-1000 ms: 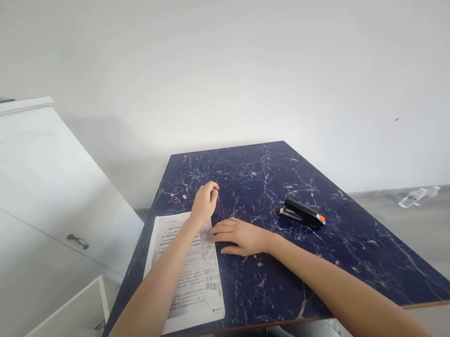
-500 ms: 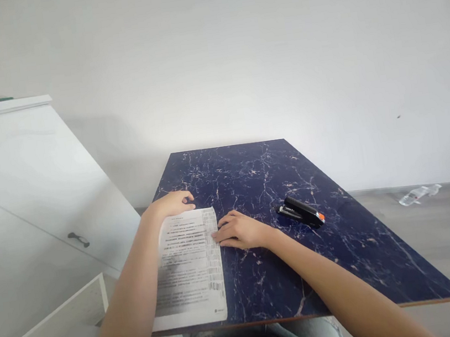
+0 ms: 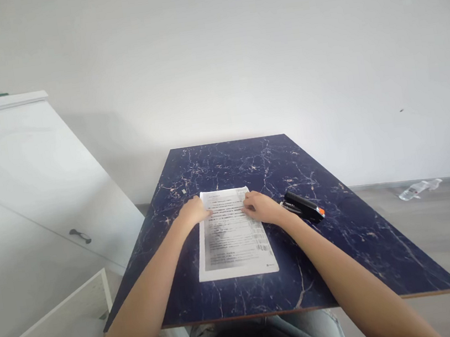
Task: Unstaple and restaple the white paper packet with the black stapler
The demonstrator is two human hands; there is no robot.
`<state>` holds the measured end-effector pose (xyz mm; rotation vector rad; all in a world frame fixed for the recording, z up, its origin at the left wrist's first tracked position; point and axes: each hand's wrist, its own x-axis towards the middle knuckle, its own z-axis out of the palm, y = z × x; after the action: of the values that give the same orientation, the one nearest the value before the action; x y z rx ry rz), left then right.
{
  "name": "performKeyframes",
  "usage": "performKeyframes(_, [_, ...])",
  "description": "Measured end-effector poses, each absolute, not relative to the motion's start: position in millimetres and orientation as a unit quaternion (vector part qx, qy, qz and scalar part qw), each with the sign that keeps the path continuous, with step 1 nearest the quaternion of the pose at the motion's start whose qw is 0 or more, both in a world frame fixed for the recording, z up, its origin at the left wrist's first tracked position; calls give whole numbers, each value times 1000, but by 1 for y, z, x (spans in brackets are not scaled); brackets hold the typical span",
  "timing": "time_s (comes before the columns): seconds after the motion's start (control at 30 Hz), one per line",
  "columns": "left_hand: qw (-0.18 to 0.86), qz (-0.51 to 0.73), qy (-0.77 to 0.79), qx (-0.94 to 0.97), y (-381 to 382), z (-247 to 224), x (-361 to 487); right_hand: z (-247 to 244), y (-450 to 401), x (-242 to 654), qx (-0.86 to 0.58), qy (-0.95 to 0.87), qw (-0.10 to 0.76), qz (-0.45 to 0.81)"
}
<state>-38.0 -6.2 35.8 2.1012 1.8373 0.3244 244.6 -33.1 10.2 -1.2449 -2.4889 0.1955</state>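
Printed white paper (image 3: pixel 233 240) lies on the dark blue marbled table, with its upper part between my two hands. My left hand (image 3: pixel 194 211) grips its upper left edge, the thumb resting on top of the sheet. At the upper right edge, my right hand (image 3: pixel 260 207) pinches the paper between thumb and fingers. A black stapler (image 3: pixel 303 206) with an orange end lies just right of my right hand, partly behind my forearm.
The blue table (image 3: pixel 228 162) reaches back to a white wall. A white cabinet (image 3: pixel 34 178) with a dark handle stands at the left. Crumpled clear plastic (image 3: pixel 418 189) lies on the floor at the right. A small pale scrap (image 3: pixel 183 191) is behind my left hand.
The paper has moved right and away from the table's front edge. My left hand has come onto its left edge, and my right hand has shifted right and slightly back with it.
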Motion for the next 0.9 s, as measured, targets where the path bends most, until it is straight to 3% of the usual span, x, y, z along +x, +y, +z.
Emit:
performKeyframes(0.23, [71, 108, 708, 694, -25, 21, 2, 0, -29, 243, -452, -862, 207, 101])
performKeyframes(0.4, [88, 141, 711, 683, -12, 16, -10, -2, -24, 246, -471, -811, 316, 142])
performKeyframes(0.63, [164, 402, 576, 692, 10, 6, -28, -13, -13, 249, -588, -664, 423, 187])
performKeyframes(0.9, [188, 521, 509, 659, 13, 1, -25, -13, -9, 259, -567, -651, 394, 315])
